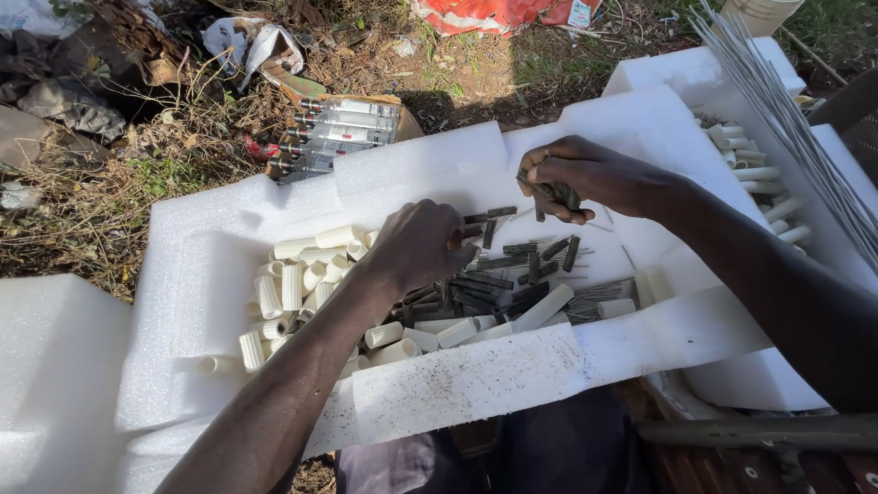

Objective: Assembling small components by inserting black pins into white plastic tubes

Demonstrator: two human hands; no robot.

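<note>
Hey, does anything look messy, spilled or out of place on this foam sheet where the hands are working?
Yes. Dark specks are strewn over the near flap of the white foam sheet, like spilled grit. The cream tubes and dark sticks lie in loose heaps, not sorted. The right hand grips a few sticks; the left hand rests on the pile.

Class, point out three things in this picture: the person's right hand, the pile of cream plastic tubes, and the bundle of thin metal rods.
right hand point(572, 178), head view, on the knuckles.
cream plastic tubes point(293, 285), head view, on one tube mid-pile.
thin metal rods point(777, 110), head view, midway along the bundle.
</note>
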